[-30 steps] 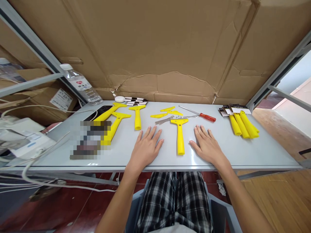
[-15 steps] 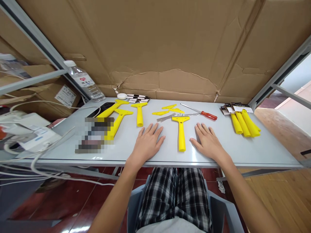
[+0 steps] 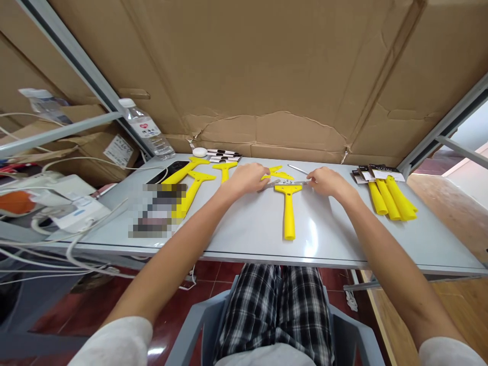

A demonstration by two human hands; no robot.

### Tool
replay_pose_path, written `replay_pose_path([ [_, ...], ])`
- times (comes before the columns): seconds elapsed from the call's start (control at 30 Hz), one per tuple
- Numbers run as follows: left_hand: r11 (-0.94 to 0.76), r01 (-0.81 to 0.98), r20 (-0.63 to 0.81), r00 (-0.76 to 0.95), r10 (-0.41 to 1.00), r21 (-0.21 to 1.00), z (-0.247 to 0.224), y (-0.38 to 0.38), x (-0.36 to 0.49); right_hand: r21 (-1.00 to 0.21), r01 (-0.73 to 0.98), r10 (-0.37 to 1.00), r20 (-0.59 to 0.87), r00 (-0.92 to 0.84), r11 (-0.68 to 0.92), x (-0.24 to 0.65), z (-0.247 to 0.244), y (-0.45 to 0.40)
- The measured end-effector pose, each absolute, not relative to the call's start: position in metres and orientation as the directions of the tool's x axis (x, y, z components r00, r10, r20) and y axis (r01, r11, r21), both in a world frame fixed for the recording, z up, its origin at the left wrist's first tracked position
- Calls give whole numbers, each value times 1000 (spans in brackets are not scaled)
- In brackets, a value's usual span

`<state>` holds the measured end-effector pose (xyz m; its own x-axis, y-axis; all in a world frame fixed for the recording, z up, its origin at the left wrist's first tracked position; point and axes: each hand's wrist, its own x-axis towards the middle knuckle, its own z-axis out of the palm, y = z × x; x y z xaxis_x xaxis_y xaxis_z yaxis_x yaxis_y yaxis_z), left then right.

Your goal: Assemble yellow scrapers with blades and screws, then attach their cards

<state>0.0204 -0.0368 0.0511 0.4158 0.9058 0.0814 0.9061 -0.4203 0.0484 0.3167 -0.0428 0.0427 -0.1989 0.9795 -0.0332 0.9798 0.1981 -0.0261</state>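
Observation:
My left hand (image 3: 248, 178) reaches over the tabletop, fingers curled down at the left of several flat yellow plastic pieces (image 3: 280, 175) and thin metal strips (image 3: 271, 185). Whatever its fingertips grip is hidden. My right hand (image 3: 324, 181), also with bent fingers, is at the right end of a metal blade (image 3: 303, 183); what lies in its fingers I cannot make out. Between the hands lies a yellow scraper handle (image 3: 288, 213), its wide head toward the back. A screwdriver (image 3: 297, 169) shows only its shaft, the grip hidden behind my right hand.
More yellow scraper handles (image 3: 192, 193) lie at the left beside a pixelated patch and a dark phone (image 3: 168, 172). Several packaged yellow handles (image 3: 389, 195) lie right. A water bottle (image 3: 148, 129), white cables (image 3: 76, 239) and cardboard (image 3: 267, 76) border the table (image 3: 244, 239).
Both hands have lifted from lying flat near the front edge and moved forward to the small parts, fingers now curled. My right hand now covers the screwdriver's red grip. The view has shifted slightly.

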Motion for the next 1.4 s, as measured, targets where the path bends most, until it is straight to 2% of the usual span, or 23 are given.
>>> replay_pose_path([
  [0.27,-445,890,122,434,893,93,24,12,-23,-45,981,982,29,-186,187,328,25,-19],
  [0.57,-517,838,177,490,854,175,19,21,-36,-58,974,966,153,-208,219,337,10,-19],
  [0.77,-507,837,105,496,862,204,14,26,-40,-77,972,960,189,-206,224,341,9,-20],
  [0.83,-511,833,143,491,860,211,14,29,-43,-82,971,956,211,-201,223,342,10,-20],
  [0.97,-468,868,310,404,861,167,13,40,-58,-90,970,948,250,-199,227,343,11,-19],
  [1.07,-354,923,384,276,881,149,7,50,-72,-103,967,944,261,-201,234,344,12,-19],
  [1.17,-255,954,367,184,912,155,1,55,-82,-111,963,941,268,-207,244,345,11,-19],
  [1.4,-195,977,338,155,928,87,1,49,-74,-120,963,944,261,-204,241,344,10,-19],
])
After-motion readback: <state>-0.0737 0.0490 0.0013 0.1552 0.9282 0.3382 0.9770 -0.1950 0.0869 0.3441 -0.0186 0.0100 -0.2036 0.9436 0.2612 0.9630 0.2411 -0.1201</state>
